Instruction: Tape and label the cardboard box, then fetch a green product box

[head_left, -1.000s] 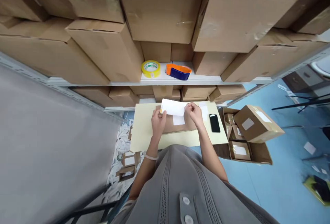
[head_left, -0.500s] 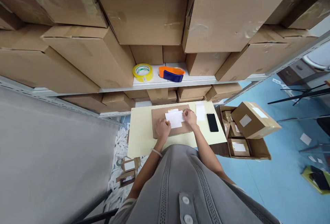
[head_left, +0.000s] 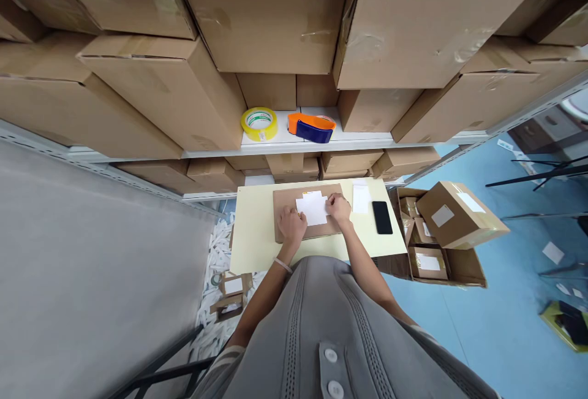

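A flat brown cardboard box lies on the pale yellow table, with white paper labels overlapping on its top. My left hand rests on the box with fingers curled at the lower left edge of the labels. At their right edge, my right hand has its thumb and fingers pinched together on the paper. The uppermost label shows a small yellow and orange mark at its top left. Right of the box, a white slip stack and a black phone lie on the table.
Above the table, a shelf holds a yellow tape roll, an orange and blue tape dispenser and several large cartons. On the right, a big open carton contains smaller labelled boxes. White paper scraps cover the floor at left.
My left hand has shifted slightly and its fingers lie flatter over the label's left edge. The labels look straighter on the box. My right hand stays at their right edge. The view has tilted slightly.
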Action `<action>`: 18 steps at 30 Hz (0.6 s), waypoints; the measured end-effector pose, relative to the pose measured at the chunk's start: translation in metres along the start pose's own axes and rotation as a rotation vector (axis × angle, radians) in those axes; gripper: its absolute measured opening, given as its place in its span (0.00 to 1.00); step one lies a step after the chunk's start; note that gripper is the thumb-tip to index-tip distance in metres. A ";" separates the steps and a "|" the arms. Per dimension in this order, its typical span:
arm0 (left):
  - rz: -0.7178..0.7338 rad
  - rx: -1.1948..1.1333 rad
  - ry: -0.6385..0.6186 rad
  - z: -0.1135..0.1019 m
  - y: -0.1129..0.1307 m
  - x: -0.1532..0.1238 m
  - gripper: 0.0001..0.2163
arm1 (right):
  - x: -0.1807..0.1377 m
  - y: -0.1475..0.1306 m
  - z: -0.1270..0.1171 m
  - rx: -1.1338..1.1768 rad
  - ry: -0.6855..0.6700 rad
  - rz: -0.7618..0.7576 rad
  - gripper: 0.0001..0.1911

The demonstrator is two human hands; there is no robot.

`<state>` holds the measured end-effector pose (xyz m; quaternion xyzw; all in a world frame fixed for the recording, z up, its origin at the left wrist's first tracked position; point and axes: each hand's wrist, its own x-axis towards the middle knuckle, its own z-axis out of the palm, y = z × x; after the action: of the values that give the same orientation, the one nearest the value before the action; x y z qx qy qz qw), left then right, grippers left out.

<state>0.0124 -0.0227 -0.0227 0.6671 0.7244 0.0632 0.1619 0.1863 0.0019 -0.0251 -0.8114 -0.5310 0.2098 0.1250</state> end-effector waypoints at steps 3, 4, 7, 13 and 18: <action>-0.023 0.008 0.006 -0.001 -0.006 -0.001 0.16 | -0.001 0.005 -0.001 -0.018 0.053 0.055 0.09; -0.035 0.009 0.009 -0.001 -0.009 -0.002 0.17 | -0.001 0.007 -0.002 -0.024 0.070 0.076 0.12; -0.069 0.011 0.027 -0.001 -0.017 -0.005 0.19 | -0.003 0.015 -0.003 -0.028 0.088 0.108 0.18; 0.001 0.004 0.058 -0.001 -0.026 -0.007 0.18 | -0.022 0.025 0.003 -0.059 0.067 0.043 0.17; 0.248 0.024 0.032 0.000 -0.027 -0.004 0.21 | -0.041 0.026 0.009 -0.082 0.090 -0.045 0.16</action>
<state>-0.0134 -0.0299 -0.0305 0.7525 0.6394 0.0845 0.1332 0.1883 -0.0463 -0.0357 -0.8125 -0.5509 0.1483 0.1201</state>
